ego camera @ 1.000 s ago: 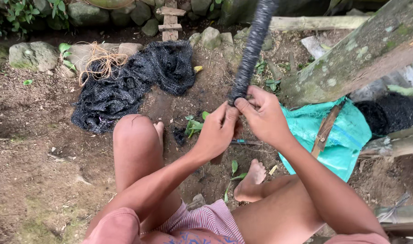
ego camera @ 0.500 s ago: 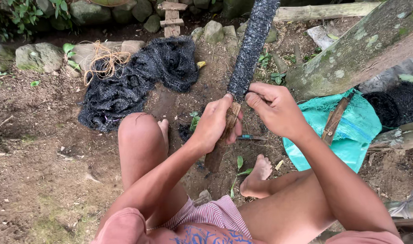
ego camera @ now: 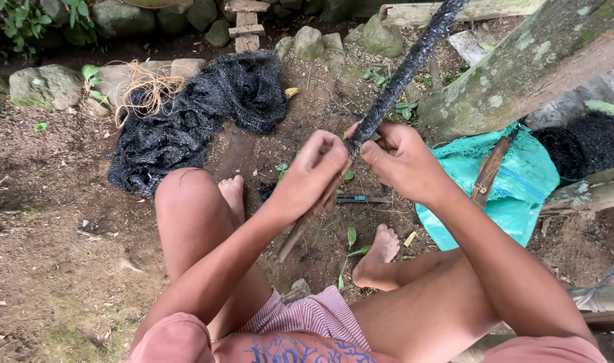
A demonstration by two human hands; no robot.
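Both hands have shifted down a bit and drifted closer together compared with a second ago, so the work is now happening right at the lower end of the black net wrap. The left hand (ego camera: 313,176) is curled shut around a wooden stick (ego camera: 307,218) that pokes out below the fist toward the ground. The right hand (ego camera: 404,161) pinches the bottom of the net-wrapped pole (ego camera: 401,84), thumb and fingers closed on the mesh, and the two hands are nearly touching. The pole runs up and away to the top right.

Room-wise it's kinda tight: a thick mossy log (ego camera: 522,67) sits just beside the right hand, and a teal sack (ego camera: 515,188) lies under the right forearm. Left side is open dirt, with a heap of black netting (ego camera: 186,121) well apart past the knee.
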